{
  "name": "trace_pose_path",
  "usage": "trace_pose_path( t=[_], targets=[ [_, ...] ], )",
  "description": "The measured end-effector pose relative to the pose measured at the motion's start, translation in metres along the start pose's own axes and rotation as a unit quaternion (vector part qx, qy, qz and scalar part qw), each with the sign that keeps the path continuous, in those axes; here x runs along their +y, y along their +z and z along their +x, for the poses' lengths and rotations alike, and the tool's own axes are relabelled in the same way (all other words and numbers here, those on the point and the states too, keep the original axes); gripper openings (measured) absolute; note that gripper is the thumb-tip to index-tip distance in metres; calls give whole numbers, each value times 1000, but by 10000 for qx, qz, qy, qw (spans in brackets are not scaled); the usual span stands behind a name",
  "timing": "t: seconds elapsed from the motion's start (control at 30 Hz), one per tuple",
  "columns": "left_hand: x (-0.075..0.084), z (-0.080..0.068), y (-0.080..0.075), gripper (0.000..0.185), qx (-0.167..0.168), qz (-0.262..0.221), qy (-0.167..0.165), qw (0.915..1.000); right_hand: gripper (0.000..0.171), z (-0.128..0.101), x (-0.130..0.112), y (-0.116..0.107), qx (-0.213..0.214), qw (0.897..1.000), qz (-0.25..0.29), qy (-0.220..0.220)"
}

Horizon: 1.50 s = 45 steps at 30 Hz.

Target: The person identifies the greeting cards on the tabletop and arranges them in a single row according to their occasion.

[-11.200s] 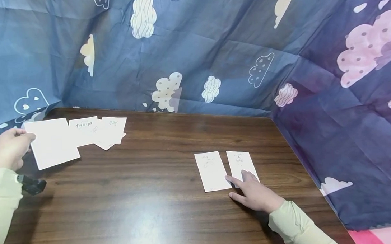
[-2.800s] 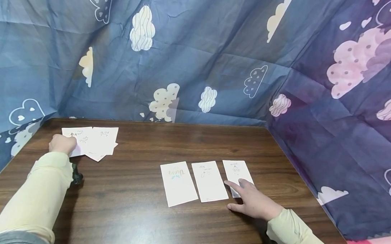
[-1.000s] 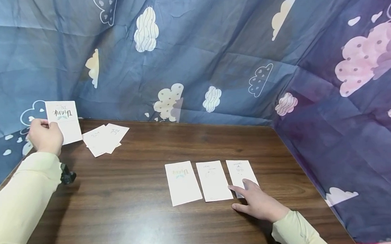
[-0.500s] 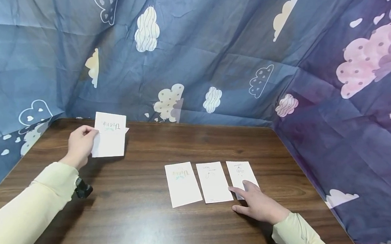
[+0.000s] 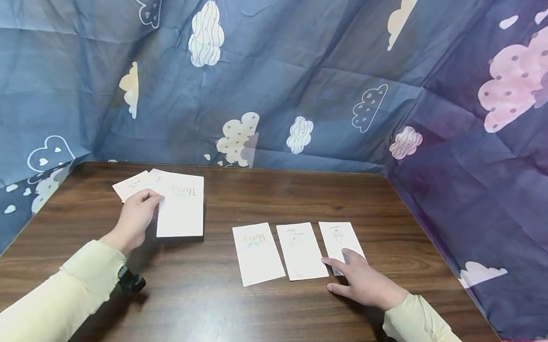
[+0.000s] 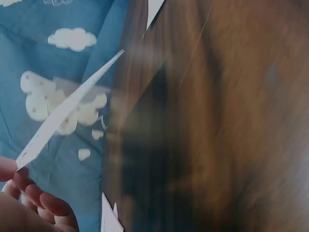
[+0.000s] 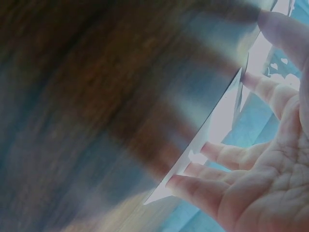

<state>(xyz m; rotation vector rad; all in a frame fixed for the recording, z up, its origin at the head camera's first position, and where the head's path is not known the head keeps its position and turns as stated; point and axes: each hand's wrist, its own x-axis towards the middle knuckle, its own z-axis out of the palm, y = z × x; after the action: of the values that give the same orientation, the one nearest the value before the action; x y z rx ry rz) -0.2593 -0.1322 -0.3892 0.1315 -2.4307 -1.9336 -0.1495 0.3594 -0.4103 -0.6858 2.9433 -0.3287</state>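
My left hand (image 5: 137, 217) pinches a white card (image 5: 181, 212) by its left edge and holds it just above the brown table (image 5: 224, 313). The left wrist view shows that card (image 6: 67, 108) edge-on above my fingertips (image 6: 29, 193). Three white cards lie in a row at centre right: left card (image 5: 257, 252), middle card (image 5: 301, 250), right card (image 5: 339, 238). My right hand (image 5: 357, 279) rests flat with straight fingers on the right card's near end; the right wrist view shows its fingertips (image 7: 212, 150) on a card (image 7: 217, 125).
A small loose pile of white cards (image 5: 134, 185) lies at the table's far left, partly behind the held card. Blue cloud-print fabric (image 5: 271, 80) walls the table at the back, left and right. A black wrist mount (image 5: 131, 281) sits under my left sleeve.
My left hand lifted a card off the far-left pile and has carried it rightward and lower, toward the row of three. My right hand has stayed on the right card.
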Motion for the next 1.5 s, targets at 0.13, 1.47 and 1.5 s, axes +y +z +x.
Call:
trace_pose_path(
  t=[0.13,1.47,1.5],
  targets=[
    [0,-9,6,18,-580,170,-39,9982,58,-2,1,0,41,10000,-33,2],
    [-30,-49,39,26,-1547,2373,124,9590,55,-2,5,1,87,9999,-2,-81],
    [-29,-50,40,27,-1534,2444,134,9574,55,-2,5,1,76,9999,2,-99]
  ],
)
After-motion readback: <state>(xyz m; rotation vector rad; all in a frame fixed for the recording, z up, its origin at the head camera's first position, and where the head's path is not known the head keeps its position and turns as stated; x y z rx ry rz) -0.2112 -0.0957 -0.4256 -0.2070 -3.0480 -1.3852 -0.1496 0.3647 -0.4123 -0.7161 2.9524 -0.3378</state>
